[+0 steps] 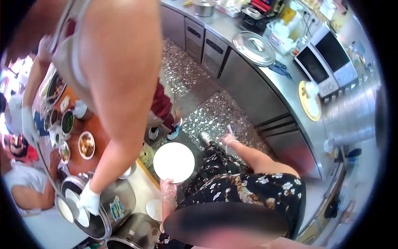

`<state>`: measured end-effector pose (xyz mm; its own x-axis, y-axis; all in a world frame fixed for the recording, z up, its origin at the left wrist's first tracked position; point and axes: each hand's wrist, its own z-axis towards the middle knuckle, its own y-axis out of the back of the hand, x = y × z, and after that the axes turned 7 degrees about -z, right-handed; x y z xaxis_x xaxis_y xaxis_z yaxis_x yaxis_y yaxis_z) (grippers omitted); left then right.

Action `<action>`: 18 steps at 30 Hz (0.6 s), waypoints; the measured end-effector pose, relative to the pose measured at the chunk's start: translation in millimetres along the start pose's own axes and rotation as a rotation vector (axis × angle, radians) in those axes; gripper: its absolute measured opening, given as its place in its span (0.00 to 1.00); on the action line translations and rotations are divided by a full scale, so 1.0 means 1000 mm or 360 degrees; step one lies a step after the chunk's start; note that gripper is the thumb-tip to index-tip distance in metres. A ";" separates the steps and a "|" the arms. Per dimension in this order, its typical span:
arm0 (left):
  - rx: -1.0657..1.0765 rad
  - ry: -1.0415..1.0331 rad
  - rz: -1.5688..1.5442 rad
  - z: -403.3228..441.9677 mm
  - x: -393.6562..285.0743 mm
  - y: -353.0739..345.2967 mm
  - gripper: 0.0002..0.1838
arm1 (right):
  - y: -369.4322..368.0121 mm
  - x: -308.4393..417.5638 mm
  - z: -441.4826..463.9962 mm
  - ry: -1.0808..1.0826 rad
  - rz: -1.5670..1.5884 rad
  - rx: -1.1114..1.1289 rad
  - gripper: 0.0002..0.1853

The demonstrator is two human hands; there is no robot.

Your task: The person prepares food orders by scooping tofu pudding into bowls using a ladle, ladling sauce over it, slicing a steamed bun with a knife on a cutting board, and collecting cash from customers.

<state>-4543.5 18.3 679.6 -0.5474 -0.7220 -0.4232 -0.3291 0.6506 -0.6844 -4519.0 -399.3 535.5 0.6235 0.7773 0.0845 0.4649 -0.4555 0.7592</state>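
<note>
My left hand (89, 201), in a white glove, grips a white bowl (83, 216) above the open steel pot (107, 226). At the far left, my right hand (30, 128), also gloved, is closed round the long handle of a ladle (65, 210). The ladle's cup, with something whitish in it, is beside the bowl. Another person in a black floral garment (253, 189) holds a white plate (174, 162) in a hand with a clear glove (168, 191). That plate is to the right of my left forearm.
An orange table (81, 166) carries food bowls (86, 145) and containers. A second steel pot (137, 232) stands beside the first. A co-worker in white (29, 182) is at the left. The steel counter (286, 76) holds a lid (253, 48) and microwaves (317, 66).
</note>
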 end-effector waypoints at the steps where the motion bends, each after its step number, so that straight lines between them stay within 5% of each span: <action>1: 0.0021 0.0000 0.0023 0.003 0.001 -0.015 0.41 | 0.020 -0.004 -0.013 -0.0193 0.0154 -0.0033 0.20; 7: 0.0312 0.0208 -0.0051 0.027 -0.010 -0.064 0.39 | 0.030 -0.014 -0.001 -0.0457 0.0692 -0.0223 0.15; 10: 0.0531 0.0205 -0.0186 0.056 -0.022 -0.075 0.39 | -0.002 -0.027 0.035 -0.0004 0.0656 -0.0729 0.07; 13: 0.0707 0.0332 -0.0251 0.108 -0.076 -0.089 0.39 | 0.043 0.045 0.032 0.0190 0.0923 -0.0839 0.08; 15: 0.0636 0.0174 -0.0361 0.086 -0.067 -0.093 0.39 | 0.111 0.116 -0.022 0.0352 0.0695 -0.0599 0.14; 18: 0.0697 0.0171 -0.0457 0.118 -0.121 -0.135 0.40 | 0.179 0.197 -0.018 0.0665 0.0591 -0.1104 0.13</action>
<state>-4341.8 -9.8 752.7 -0.5659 -0.8134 -0.1347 -0.1378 0.2545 -0.9572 -4324.0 -319.6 699.6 0.3149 0.7885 0.5283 -0.2910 -0.4496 0.8445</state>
